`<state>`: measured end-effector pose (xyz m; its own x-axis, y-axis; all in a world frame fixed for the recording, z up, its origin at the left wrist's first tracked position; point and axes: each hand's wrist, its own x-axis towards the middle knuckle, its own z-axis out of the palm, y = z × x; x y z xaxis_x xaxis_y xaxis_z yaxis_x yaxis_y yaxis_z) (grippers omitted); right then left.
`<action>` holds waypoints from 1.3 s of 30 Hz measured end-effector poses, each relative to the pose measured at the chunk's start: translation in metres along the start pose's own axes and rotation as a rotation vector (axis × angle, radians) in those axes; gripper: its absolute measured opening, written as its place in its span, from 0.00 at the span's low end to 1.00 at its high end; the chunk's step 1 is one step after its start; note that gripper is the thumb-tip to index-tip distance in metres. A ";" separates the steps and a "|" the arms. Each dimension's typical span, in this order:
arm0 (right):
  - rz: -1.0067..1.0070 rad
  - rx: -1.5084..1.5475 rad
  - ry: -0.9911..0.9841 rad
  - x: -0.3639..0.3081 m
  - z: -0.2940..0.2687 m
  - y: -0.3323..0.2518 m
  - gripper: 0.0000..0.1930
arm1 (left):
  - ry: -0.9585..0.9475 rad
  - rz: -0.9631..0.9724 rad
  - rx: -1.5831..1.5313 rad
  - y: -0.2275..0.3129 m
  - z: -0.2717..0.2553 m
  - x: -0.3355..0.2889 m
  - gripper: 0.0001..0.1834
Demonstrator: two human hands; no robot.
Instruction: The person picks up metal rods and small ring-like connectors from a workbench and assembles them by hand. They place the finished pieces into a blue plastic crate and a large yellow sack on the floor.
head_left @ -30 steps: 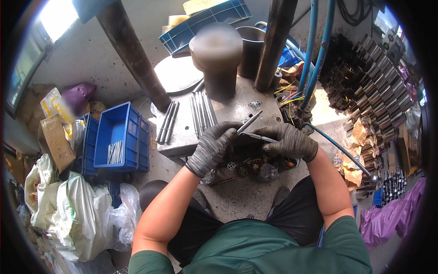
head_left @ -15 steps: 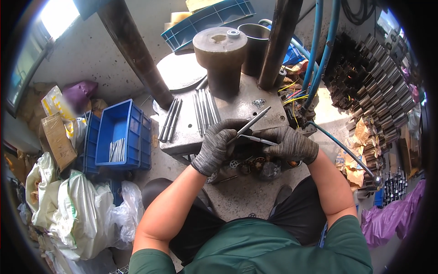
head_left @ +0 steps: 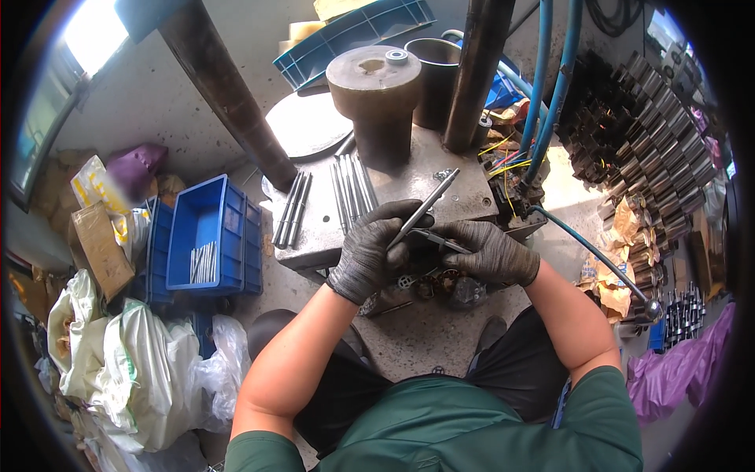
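Note:
My left hand (head_left: 368, 250), in a dark grey knitted glove, is closed around a slim metal shaft (head_left: 427, 206) that slants up to the right. My right hand (head_left: 497, 252), gloved alike, grips a thin silver tool (head_left: 445, 241) with a narrow tip, its exact kind unclear. That tip meets or lies close to the shaft near my left fingers. Both hands are over the front edge of a metal worktable (head_left: 314, 250). More metal shafts lie on it in two groups, a left bunch (head_left: 292, 211) and a middle bunch (head_left: 352, 189). Small metal rings (head_left: 444, 175) lie farther right.
A thick round press block (head_left: 373, 90) stands on the table between a left column (head_left: 228, 94) and a right column (head_left: 474, 79). On the left, a blue crate (head_left: 212, 236) holds several shafts. Stacked metal cylinders (head_left: 657, 134) and blue hoses (head_left: 560, 86) are at right.
The shaft in my left hand has tilted more steeply, its far end shifting left and up. My right hand has moved slightly left and down with the tool. The whole view has shifted slightly.

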<state>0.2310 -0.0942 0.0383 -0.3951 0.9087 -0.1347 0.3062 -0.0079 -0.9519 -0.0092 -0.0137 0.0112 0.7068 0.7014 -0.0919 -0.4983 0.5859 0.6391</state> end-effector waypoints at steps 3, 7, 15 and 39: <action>0.037 0.210 -0.098 -0.004 -0.009 0.008 0.31 | -0.014 0.019 0.018 -0.004 -0.002 0.002 0.27; 0.208 0.217 0.030 -0.009 -0.019 0.019 0.19 | -0.023 0.016 -0.103 0.004 -0.010 0.002 0.31; -0.261 -0.843 0.514 -0.001 -0.026 0.032 0.19 | -0.144 0.043 -0.034 0.009 -0.012 0.004 0.38; -0.151 -0.086 0.646 0.012 0.005 0.042 0.10 | 0.203 0.078 0.290 -0.009 -0.010 0.010 0.17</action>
<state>0.2349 -0.0857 -0.0051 0.1507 0.9647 0.2160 0.3669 0.1483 -0.9184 -0.0028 -0.0076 -0.0030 0.5437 0.8229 -0.1649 -0.3632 0.4078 0.8377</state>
